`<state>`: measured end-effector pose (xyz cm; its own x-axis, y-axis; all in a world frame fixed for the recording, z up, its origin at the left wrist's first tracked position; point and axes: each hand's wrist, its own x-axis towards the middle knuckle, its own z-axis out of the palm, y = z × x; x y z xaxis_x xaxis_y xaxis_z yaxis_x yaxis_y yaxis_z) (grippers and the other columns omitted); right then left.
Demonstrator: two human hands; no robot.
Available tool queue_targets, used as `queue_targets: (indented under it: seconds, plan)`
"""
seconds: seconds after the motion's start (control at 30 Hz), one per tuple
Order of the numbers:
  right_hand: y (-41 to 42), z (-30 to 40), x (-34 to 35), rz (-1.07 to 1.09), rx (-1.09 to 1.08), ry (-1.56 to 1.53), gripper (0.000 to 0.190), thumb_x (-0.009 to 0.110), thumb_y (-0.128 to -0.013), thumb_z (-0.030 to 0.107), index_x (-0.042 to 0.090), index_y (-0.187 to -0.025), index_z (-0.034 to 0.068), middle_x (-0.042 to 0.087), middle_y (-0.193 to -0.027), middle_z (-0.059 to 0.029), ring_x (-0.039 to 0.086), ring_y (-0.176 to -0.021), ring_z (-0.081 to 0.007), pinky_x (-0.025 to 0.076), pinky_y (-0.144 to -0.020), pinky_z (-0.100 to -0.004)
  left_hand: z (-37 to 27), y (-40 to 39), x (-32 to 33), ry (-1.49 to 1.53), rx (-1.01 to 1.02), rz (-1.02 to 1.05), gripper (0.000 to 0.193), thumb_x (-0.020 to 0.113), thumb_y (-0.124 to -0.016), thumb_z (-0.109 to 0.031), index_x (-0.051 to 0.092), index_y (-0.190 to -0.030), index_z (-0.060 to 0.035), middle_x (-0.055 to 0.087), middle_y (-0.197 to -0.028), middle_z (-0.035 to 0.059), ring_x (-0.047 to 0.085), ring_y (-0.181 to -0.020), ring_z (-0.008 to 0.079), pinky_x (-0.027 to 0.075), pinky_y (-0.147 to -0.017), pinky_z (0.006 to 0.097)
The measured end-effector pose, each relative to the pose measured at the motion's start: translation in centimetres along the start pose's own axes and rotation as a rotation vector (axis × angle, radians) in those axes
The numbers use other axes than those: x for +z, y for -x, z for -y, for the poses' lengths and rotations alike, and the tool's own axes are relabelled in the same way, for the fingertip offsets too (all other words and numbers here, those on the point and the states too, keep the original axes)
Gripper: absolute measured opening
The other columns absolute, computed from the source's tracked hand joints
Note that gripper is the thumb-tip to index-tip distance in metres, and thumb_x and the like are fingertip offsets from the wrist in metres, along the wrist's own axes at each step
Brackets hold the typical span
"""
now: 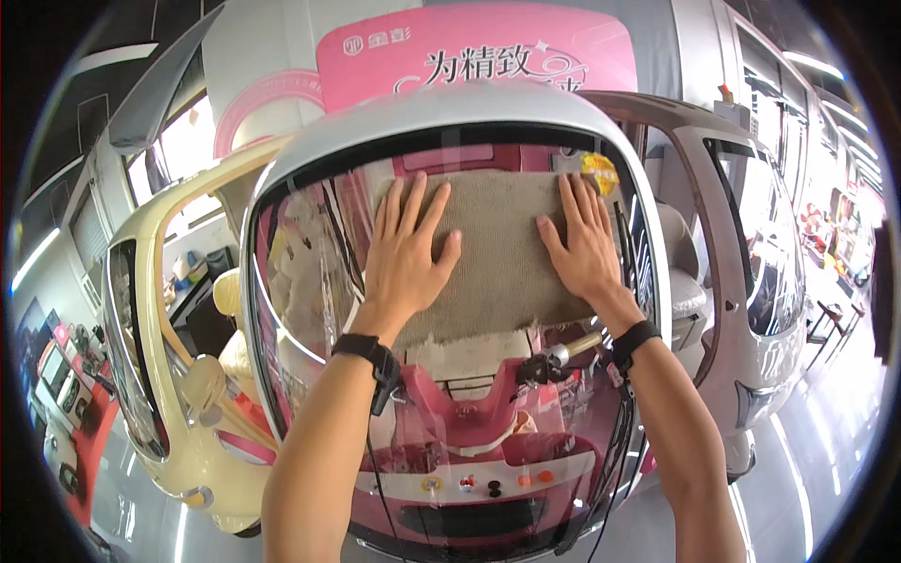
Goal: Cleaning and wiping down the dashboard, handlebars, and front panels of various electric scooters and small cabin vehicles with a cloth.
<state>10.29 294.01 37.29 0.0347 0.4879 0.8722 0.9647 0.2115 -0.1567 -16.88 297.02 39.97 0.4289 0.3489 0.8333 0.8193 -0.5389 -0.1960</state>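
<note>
A grey-brown ribbed cloth (500, 253) lies spread flat against the windshield (320, 383) of a small silver-framed vehicle. My left hand (408, 253) presses palm down on the cloth's left side, with its thumb out to the side. On the cloth's right side rests my right hand (583, 246), also flat, its fingertips near the upper edge. Neither hand is curled around anything. The cloth's lower edge is frayed. Just beyond my right fingertips is a yellow sticker (600, 174) bearing writing. Through the glass show a handlebar grip (583, 343) and a pink-red steering column cover (464, 415).
A cream vehicle (186, 450) stands close on the left, a grey-brown one (764, 359) on the right. Black wiper parts (619, 436) run down the windshield's right side. Behind the roof (450, 105) hangs a pink banner (486, 35) with writing. The floor (781, 492) is glossy.
</note>
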Motion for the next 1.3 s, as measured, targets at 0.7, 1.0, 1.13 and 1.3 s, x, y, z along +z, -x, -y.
queue_targets:
  seconds: [0.7,1.0,1.13,1.3]
  plan:
    - [5.0,0.9,-1.2,0.037,0.004,0.041,0.073,0.046,-0.105,0.049,0.030,-0.164,0.008,0.027,-0.167,-0.0273,0.023,-0.156,-0.0413,0.016,-0.129,-0.0476,-2.2,3.6,-0.7,-0.065,-0.069,-0.018,0.060,0.054,-0.103,-0.040,0.043,-0.160,-0.0265,0.028,-0.167,0.0206,0.024,-0.154,0.0442,0.022,-0.127,0.0558]
    - [7.6,1.4,-1.8,0.027,-0.006,-0.006,0.073,0.054,-0.102,0.043,0.034,-0.162,0.009,0.029,-0.166,-0.0255,0.024,-0.156,-0.0422,0.018,-0.128,-0.0493,-3.6,7.0,-1.1,0.018,-0.089,-0.064,0.064,0.060,-0.096,-0.036,0.047,-0.157,-0.0225,0.029,-0.166,0.0223,0.025,-0.152,0.0468,0.021,-0.125,0.0578]
    - [10.1,1.7,-2.1,0.068,-0.008,0.006,0.073,0.055,-0.102,0.042,0.033,-0.162,0.008,0.028,-0.167,-0.0248,0.024,-0.156,-0.0421,0.018,-0.128,-0.0509,-4.6,9.5,-1.4,0.041,-0.136,-0.043,0.066,0.061,-0.094,-0.036,0.046,-0.157,-0.0232,0.029,-0.166,0.0228,0.025,-0.152,0.0473,0.021,-0.125,0.0604]
    - [13.9,2.4,-2.0,0.088,-0.037,0.053,0.072,0.054,-0.102,0.040,0.032,-0.163,0.008,0.029,-0.166,-0.0242,0.023,-0.156,-0.0422,0.018,-0.128,-0.0515,-5.7,13.6,-1.6,0.057,-0.195,-0.049,0.068,0.061,-0.094,-0.038,0.045,-0.158,-0.0238,0.029,-0.166,0.0227,0.026,-0.151,0.0490,0.021,-0.124,0.0613]
